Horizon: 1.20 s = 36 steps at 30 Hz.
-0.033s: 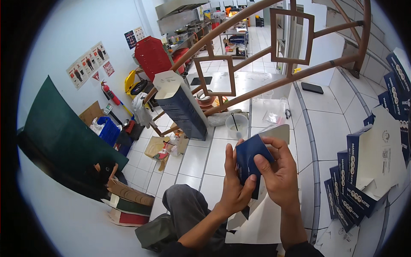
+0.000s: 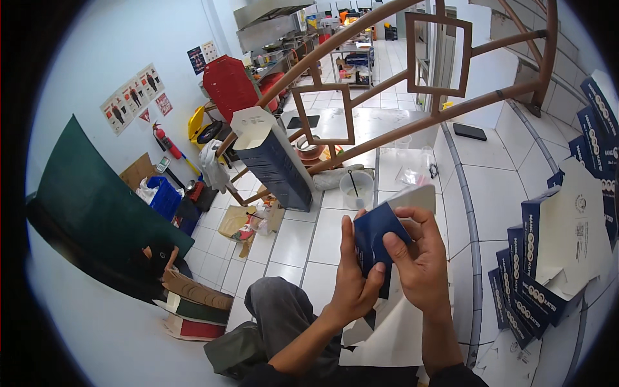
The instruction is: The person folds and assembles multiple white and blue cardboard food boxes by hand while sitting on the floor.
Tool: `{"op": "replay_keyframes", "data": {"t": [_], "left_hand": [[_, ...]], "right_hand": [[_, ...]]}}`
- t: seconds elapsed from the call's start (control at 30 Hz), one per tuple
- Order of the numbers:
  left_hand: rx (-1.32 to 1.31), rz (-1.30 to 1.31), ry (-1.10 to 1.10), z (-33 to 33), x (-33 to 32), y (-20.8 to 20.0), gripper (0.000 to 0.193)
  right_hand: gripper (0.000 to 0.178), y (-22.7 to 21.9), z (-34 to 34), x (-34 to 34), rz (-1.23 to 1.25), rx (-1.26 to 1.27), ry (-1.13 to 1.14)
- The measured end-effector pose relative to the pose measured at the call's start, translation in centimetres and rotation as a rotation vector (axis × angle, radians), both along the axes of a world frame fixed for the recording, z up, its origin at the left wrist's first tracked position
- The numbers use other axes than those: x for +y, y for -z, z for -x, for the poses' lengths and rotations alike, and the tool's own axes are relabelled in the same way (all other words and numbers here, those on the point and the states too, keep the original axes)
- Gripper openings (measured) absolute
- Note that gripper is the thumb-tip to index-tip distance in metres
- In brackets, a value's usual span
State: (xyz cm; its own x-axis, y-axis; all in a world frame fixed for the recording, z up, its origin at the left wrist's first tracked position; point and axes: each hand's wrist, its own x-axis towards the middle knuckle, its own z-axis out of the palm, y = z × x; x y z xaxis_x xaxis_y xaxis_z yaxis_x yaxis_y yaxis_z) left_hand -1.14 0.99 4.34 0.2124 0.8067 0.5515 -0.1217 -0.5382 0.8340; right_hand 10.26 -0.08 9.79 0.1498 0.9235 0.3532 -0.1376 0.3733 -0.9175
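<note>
A folding paperboard box, dark blue outside and white inside, is between my hands, with its blue panel (image 2: 379, 233) facing me. My left hand (image 2: 353, 284) grips its left side, thumb across the lower part and fingers behind. From the other side my right hand (image 2: 420, 261) pinches the panel, its thumb pressed on the blue face. A pale flap (image 2: 420, 197) sticks up beyond the right fingers. Below my wrists, a wide white sheet of board (image 2: 393, 338) hangs over my lap; whether it joins the held panel is partly hidden by my hands.
Several blue-and-white boxes (image 2: 532, 284) lean nested on the steps at right. A tall nested stack (image 2: 274, 169) stands left of centre beside the brown railing (image 2: 380, 146). Ahead are a clear tub (image 2: 356, 193) and, on a step, a black phone (image 2: 469, 132). A green panel (image 2: 106, 200) leans left.
</note>
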Motion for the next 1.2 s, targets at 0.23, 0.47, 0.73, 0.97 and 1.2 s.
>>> {"op": "replay_keyframes", "data": {"t": [0.23,0.47,0.73,0.97,1.2], "left_hand": [[0.242,0.046,-0.144,-0.4,-1.1,-0.7,0.070],[0.100,0.171,-0.259,-0.5,-1.3,-0.9,0.065],[0.016,0.090,-0.192,0.5,-2.5,0.1,0.072],[-0.587,0.302,0.055,5.6,-0.7,-1.7,0.064],[-0.477,0.631,-0.086,6.5,-1.2,0.6,0.050]], "right_hand": [[0.014,-0.5,-1.4,-0.8,-0.214,-0.333,0.228],[0.035,1.5,0.5,-1.8,-0.042,-0.156,0.144],[0.026,1.9,-0.1,-1.7,-0.045,0.021,-0.180],[0.029,0.6,-0.4,-2.8,-0.382,-0.790,-0.227],[0.027,3.6,2.5,-4.4,-0.289,-1.432,-0.383]]}}
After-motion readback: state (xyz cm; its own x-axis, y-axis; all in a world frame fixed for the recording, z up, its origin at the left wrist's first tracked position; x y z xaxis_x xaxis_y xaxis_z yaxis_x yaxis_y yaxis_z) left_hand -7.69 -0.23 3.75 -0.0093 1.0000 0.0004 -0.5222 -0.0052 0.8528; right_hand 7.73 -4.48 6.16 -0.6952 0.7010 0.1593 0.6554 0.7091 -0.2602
